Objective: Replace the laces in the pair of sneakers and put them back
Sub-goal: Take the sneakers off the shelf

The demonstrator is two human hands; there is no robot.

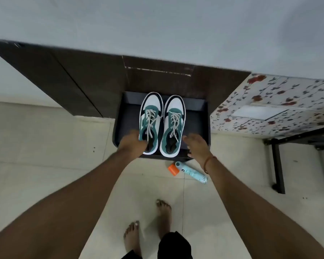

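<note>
Gripping the left sneaker [150, 120] at its heel collar, left hand [132, 143] with fingers curled round the teal rim at 9 o'clock of the shoe opening. Hovering just beside the right sneaker [173, 124], at its 4 o'clock, right hand [195, 144] with fingers straight and loosely spread, holding nothing; whether a fingertip touches the shoe, cannot tell. Thin band round that wrist.

Standing side by side, nearly touching, toes toward 12 o'clock, both sneakers on a dark, flat, matte shelf [196, 124] with squared edges. Smooth white toe panels, dark trim arcs, teal suede-like midsections, rounded white rubber soles. Pale flat laces [150, 118] threaded criss-cross through the eyelets on each shoe, loose ends trailing into the dark openings.

Lying on the glossy cream floor tiles [45, 137] at 5 o'clock of the shelf, a slim pale-teal cylindrical bottle [193, 172] on its side, and touching or just beside it a short orange ribbed cap [173, 169]. Behind the shelf, at 12 o'clock, dark brown wood-grain panelling [94, 77]. At 3 o'clock, a flat surface covered in floral-printed sheet [281, 103] on black metal legs.
</note>
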